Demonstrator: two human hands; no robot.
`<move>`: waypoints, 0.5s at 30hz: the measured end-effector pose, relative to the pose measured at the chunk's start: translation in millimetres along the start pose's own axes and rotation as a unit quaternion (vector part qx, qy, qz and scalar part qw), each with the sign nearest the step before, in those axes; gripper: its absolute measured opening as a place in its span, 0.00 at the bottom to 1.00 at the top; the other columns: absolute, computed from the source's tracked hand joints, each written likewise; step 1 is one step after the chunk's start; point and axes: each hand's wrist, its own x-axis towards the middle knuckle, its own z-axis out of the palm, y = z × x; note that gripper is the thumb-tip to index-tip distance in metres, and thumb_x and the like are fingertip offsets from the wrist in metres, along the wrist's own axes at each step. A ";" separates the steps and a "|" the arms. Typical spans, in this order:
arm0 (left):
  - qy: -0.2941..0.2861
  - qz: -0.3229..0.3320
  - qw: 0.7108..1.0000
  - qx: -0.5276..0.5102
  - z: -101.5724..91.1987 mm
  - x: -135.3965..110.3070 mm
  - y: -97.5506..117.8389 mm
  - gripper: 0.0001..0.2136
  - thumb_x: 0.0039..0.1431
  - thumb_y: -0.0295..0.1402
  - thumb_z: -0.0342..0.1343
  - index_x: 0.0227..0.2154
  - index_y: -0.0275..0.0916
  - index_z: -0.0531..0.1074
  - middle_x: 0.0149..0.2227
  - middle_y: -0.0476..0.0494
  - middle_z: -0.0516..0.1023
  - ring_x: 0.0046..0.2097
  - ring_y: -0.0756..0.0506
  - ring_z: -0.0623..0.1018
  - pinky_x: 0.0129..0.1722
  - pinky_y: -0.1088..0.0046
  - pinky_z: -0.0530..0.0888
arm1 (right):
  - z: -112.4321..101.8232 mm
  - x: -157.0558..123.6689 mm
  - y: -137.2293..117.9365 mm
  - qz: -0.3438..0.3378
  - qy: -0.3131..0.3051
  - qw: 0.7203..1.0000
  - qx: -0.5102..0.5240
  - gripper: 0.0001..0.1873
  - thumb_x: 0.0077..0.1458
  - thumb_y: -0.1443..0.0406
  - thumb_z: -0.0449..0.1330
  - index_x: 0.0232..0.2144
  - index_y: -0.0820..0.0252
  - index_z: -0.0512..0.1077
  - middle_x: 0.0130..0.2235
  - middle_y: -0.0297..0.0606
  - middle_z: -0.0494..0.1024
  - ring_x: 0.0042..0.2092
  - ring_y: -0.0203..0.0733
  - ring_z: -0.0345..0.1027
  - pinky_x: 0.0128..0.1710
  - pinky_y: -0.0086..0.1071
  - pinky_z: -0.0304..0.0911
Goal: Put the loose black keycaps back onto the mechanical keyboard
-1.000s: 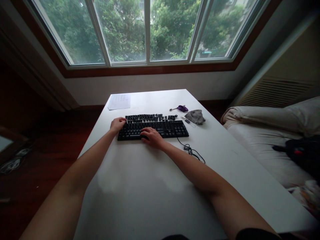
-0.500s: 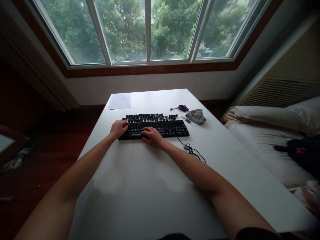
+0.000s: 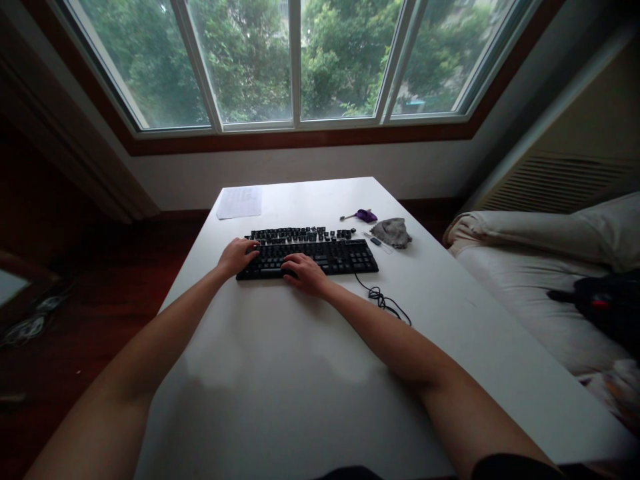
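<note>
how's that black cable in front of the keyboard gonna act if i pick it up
The black cable is probably floppy, being thin and lying in loose curves. Its overlapping loops would likely lift as a bunch. Since it meets the near edge of the keyboard, a firm pull might tug that too.

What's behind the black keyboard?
Rows of small black keycaps on the white table. The left hand covers the far left corner of the keyboard, hiding anything beneath the hand.
</note>
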 end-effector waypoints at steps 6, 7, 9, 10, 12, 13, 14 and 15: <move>-0.022 0.017 0.999 -0.020 -2.5 -1.8 0.3 0.09 0.61 0.39 0.59 0.41 0.47 0.81 0.42 0.45 0.81 0.47 0.39 0.75 0.53 0.61 0.70 | -1.3 0.0 -0.9 0.002 -0.003 1.000 0.005 0.14 0.61 0.63 0.63 0.50 0.54 0.76 0.57 0.45 0.73 0.59 0.50 0.65 0.59 0.48 0.61; -0.023 0.023 0.999 -0.019 -1.5 -1.6 -0.5 0.08 0.61 0.40 0.60 0.40 0.47 0.81 0.42 0.45 0.81 0.48 0.39 0.75 0.53 0.61 0.70 | -1.4 0.0 -0.9 0.001 -0.003 1.000 0.004 0.14 0.61 0.63 0.63 0.50 0.54 0.75 0.57 0.45 0.73 0.59 0.50 0.65 0.59 0.47 0.61; -0.021 0.029 0.999 -0.016 0.9 -0.9 -2.5 0.08 0.60 0.40 0.60 0.39 0.48 0.81 0.43 0.45 0.81 0.48 0.40 0.75 0.54 0.62 0.70 | -1.5 -0.1 -0.7 -0.001 -0.002 1.000 0.002 0.14 0.61 0.62 0.63 0.50 0.55 0.76 0.57 0.46 0.74 0.59 0.50 0.65 0.59 0.47 0.61; -0.020 0.030 0.999 -0.014 2.0 -0.6 -3.6 0.08 0.60 0.40 0.60 0.39 0.48 0.82 0.43 0.45 0.81 0.48 0.40 0.75 0.54 0.62 0.70 | -1.6 -0.2 -0.7 -0.002 -0.002 1.000 0.002 0.14 0.61 0.62 0.63 0.50 0.55 0.76 0.57 0.46 0.74 0.59 0.50 0.65 0.59 0.47 0.61; -0.019 0.032 0.999 -0.011 3.4 0.0 -5.5 0.08 0.60 0.40 0.60 0.39 0.48 0.82 0.43 0.45 0.81 0.48 0.40 0.75 0.53 0.62 0.70 | -1.8 -0.3 -0.9 0.000 -0.002 1.000 0.003 0.14 0.61 0.63 0.63 0.50 0.55 0.76 0.57 0.46 0.74 0.59 0.50 0.64 0.59 0.47 0.61; -0.020 0.033 0.999 -0.009 3.7 0.3 -6.3 0.08 0.60 0.40 0.60 0.39 0.48 0.82 0.43 0.45 0.81 0.47 0.40 0.75 0.53 0.61 0.70 | -2.0 -0.3 -1.1 0.001 -0.002 1.000 0.005 0.14 0.61 0.63 0.63 0.49 0.54 0.76 0.57 0.46 0.74 0.59 0.51 0.64 0.59 0.48 0.61; -0.021 0.032 0.999 -0.007 3.6 0.6 -6.8 0.08 0.60 0.40 0.60 0.39 0.49 0.82 0.43 0.45 0.81 0.47 0.40 0.75 0.53 0.61 0.70 | -2.2 -0.3 -1.3 0.003 -0.002 1.000 0.006 0.14 0.60 0.63 0.64 0.49 0.54 0.76 0.57 0.45 0.74 0.59 0.51 0.64 0.59 0.48 0.61; -0.024 0.030 0.999 -0.006 3.3 0.7 -7.0 0.09 0.60 0.40 0.60 0.40 0.49 0.82 0.42 0.45 0.81 0.47 0.40 0.76 0.53 0.61 0.70 | -2.4 -0.2 -1.6 0.004 -0.002 1.000 0.007 0.14 0.60 0.63 0.64 0.49 0.54 0.76 0.57 0.45 0.74 0.59 0.51 0.64 0.59 0.48 0.61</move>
